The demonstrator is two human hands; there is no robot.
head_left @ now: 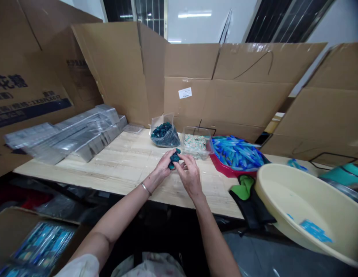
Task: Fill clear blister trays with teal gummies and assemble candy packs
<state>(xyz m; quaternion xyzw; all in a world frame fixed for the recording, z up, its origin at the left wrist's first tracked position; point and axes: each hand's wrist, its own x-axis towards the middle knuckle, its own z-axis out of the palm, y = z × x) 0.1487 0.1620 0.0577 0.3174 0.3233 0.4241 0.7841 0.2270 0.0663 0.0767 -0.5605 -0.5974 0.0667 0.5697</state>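
My left hand (164,164) is closed round a clump of small dark teal pieces (175,157) above the wooden table (121,165). My right hand (189,172) meets it from the right, fingertips pinched at the same clump. Just behind the hands stands a clear bag of the same teal pieces (165,134). Next to it is a clear plastic tub (196,145) with small pale packets inside.
A red tray of blue pens (236,153) lies right of the tub. A cream basin (305,209) sits at the right, with a green and black cloth (247,192) beside it. Stacked clear plastic packs (80,132) fill the table's left. Cardboard walls (225,88) surround the bench.
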